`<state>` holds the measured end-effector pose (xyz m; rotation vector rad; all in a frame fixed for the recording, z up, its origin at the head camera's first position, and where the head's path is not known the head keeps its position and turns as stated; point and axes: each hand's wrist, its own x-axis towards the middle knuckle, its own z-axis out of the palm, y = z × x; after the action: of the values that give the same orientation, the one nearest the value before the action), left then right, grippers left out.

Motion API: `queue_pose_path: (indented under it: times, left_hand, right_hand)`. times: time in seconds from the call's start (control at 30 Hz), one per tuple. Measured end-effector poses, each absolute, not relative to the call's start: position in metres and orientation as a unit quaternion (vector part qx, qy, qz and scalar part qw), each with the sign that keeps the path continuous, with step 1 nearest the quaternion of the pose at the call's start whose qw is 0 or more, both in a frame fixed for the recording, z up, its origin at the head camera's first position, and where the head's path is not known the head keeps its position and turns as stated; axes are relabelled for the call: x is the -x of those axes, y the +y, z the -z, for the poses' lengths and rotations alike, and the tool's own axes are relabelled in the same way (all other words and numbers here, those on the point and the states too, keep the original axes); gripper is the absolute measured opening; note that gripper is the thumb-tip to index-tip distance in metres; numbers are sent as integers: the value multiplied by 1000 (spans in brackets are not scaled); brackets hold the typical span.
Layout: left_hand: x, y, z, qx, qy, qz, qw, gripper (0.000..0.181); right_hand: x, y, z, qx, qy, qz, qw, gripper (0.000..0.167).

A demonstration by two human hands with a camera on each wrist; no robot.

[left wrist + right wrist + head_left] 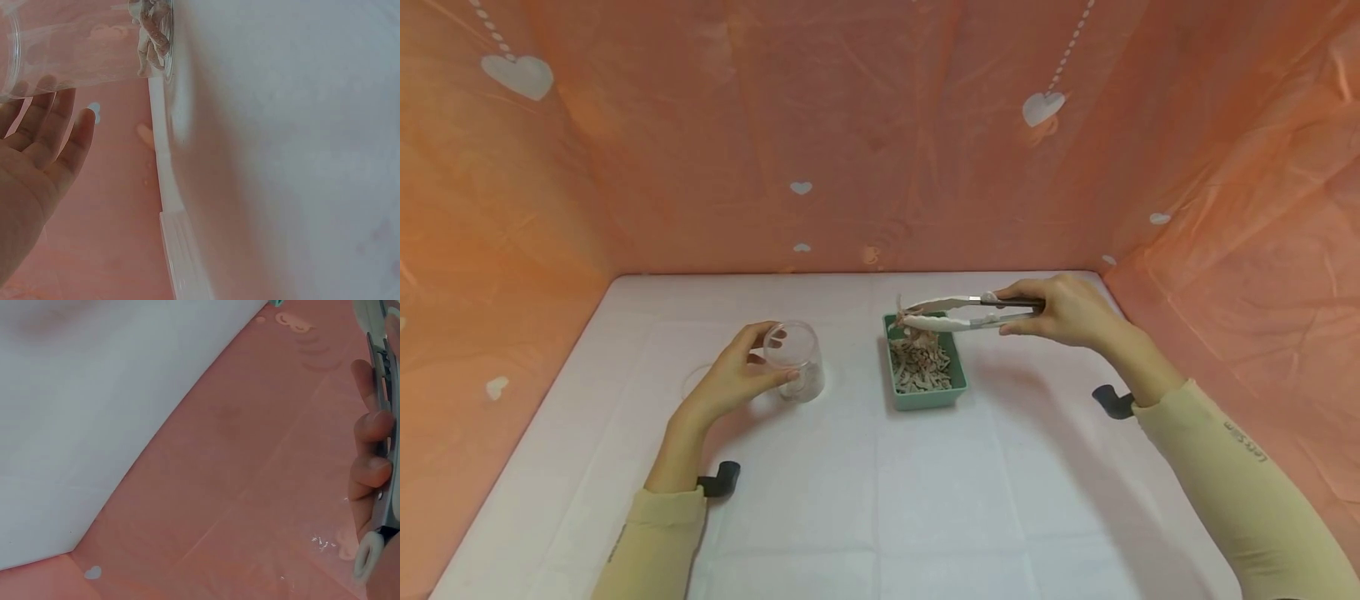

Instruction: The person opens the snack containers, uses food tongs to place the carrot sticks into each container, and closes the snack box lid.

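One pair of tongs [951, 324], two-armed with white ends, lies with its long axis almost level from right to left, the tips pointing left over the far part of one green tray [927, 401]. Its arms stand slightly apart, and a clump of brownish strips [902, 317] shows at the tips, some strips hanging toward the heap [921, 367] below. The right hand [1063, 310] grips the handle end, to the right of the tray; its fingers [372, 470] are curled along the metal, as the right wrist view shows. The tray is rectangular, its long axis running near to far, and it rests on the desk [850, 492] right of one clear jar [808, 379]. The jar is upright, its long axis vertical and its mouth upward; several strips, overlapping and not exactly countable, lie at its bottom. The left hand [737, 375] holds the jar from the left, thumb on the near side and other fingers on the far side. One clear, round, lid-like piece [181, 256] lies on the desk to the left of the jar, partly hidden by the left hand in the head view. Counted: two hands, one pair of tongs, one tray, one jar, one lid-like piece; the strips in the heap overlap too closely to count. Beyond the desk hangs one orange sheet [850, 108] with white hearts
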<state>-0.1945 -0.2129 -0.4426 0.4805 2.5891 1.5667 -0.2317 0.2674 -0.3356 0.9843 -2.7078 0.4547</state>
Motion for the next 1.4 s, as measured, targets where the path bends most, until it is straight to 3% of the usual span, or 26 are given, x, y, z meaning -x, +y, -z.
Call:
queue_pose_path:
  times: [0.5, 1.0, 1.4]
  left_hand:
    - [194, -214, 443, -157, 849, -503, 36, 80]
    - [192, -214, 442, -153, 850, -504, 32, 79]
    - [197, -208, 445, -164, 843, -512, 16, 77]
  right_hand:
    - [233, 253, 317, -307, -931, -166, 105, 46]
    - [249, 213, 306, -383, -894, -190, 132, 47]
    - [256, 161, 306, -416, -879, -213, 97, 49]
